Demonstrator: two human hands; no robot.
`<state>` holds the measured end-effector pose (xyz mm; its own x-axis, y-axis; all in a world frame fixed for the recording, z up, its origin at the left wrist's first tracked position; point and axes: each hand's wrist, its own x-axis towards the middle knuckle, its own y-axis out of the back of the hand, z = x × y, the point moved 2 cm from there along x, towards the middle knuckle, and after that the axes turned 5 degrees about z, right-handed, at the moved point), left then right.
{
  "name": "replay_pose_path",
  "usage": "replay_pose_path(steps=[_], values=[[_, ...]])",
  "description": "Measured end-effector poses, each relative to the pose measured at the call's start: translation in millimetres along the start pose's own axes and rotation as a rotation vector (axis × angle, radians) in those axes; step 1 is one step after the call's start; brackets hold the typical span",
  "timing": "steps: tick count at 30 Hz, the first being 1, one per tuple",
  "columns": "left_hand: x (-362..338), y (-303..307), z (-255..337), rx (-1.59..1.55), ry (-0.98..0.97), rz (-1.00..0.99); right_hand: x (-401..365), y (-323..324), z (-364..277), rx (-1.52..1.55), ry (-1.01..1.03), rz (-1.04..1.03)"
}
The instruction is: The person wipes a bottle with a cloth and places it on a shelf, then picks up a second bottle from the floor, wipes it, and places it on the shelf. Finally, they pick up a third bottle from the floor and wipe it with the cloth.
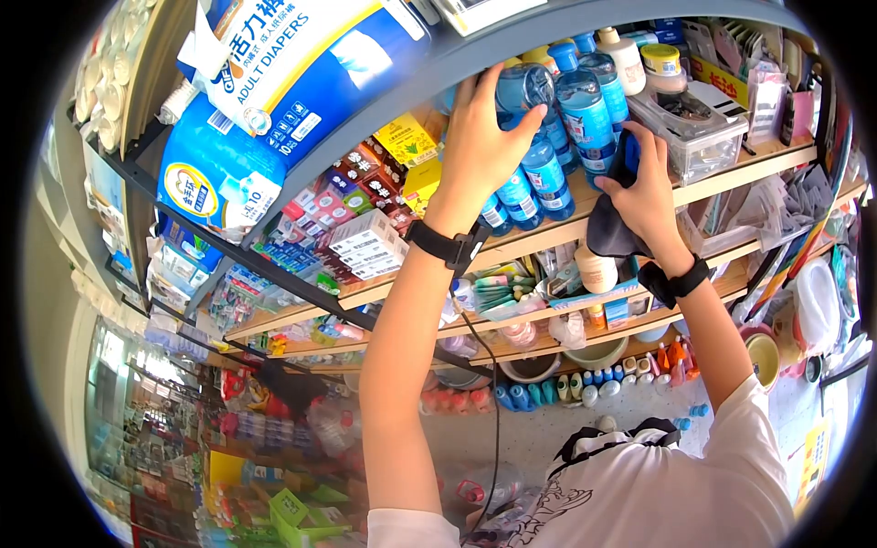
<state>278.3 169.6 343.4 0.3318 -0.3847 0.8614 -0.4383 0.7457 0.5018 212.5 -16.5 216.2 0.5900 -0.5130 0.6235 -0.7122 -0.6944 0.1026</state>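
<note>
Wooden shelf [740, 173] carries a row of blue bottles [586, 114] at 1 o'clock, a clear plastic box [699, 137] at 2 o'clock, stacked small cartons [365, 242] at 10 o'clock

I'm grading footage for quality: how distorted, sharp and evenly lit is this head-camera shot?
Head view: strong fisheye, the wooden shelf bows into an arc and black corners ring the frame; the left hand on a blue bottle and the right hand gripping a dark cloth look sharp; lighting is bright, even; the lower-left edge is smeared.
</note>
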Motion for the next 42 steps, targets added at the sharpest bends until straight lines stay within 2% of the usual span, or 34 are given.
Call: replay_pose_path(steps=[7,10,13,15,16,18,20,25,26,28,29,30,31,32,33,34,36,38,40,42], values=[[4,1,14,0.037,0.110,-0.018,-3,9,5,0.069,0.052,-0.015],[3,-3,15,0.017,0.039,0.060,-7,16,3,0.048,0.093,0.025],[1,-7,11,0.051,0.010,0.050,-15,25,4,0.063,0.037,-0.026],[-1,-7,9,0.044,0.003,0.054,-22,30,13,0.228,-0.058,-0.158],[-1,-7,8,0.037,-0.005,0.058,-27,35,10,0.228,-0.061,-0.157],[1,-4,13,0.023,0.023,0.027,-40,51,-1,0.458,-0.240,-0.259],[-1,-3,15,0.007,0.052,-0.006,-51,66,-7,0.435,-0.169,-0.223],[-13,-1,26,-0.005,-0.014,0.122,-96,104,7,0.416,-0.291,-0.216],[-20,3,40,-0.039,-0.017,0.127,-109,114,10,0.400,-0.336,-0.217],[-56,9,79,-0.076,0.029,0.215,-135,138,21,0.532,-0.539,-0.374],[-91,5,98,-0.226,0.081,0.272,-152,147,26,0.690,-0.636,-0.366],[-132,-5,114,-0.388,0.138,0.322,-160,163,21,0.671,-0.691,-0.427],[-177,-27,129,-0.647,0.115,0.308,-176,176,28,0.727,-0.688,-0.422],[-218,-43,139,-0.731,0.146,0.004,-192,188,34,0.788,-0.688,-0.418],[-247,-63,165,-0.815,0.422,-0.339,-205,202,39,0.776,-0.696,-0.388],[-254,-88,197,-1.075,0.476,-0.563,-214,215,47,0.769,-0.724,-0.330],[-314,-128,240,-1.605,1.048,-0.658,-228,238,55,0.809,-0.631,-0.140],[-343,-145,263,-1.463,1.097,-0.860,-246,256,67,0.702,-0.659,0.002],[-353,-164,276,-1.350,1.127,-0.940,-272,275,88,0.478,-0.743,0.148],[-363,-188,283,-1.180,1.228,-1.070,-297,284,109,0.429,-0.833,0.203]])
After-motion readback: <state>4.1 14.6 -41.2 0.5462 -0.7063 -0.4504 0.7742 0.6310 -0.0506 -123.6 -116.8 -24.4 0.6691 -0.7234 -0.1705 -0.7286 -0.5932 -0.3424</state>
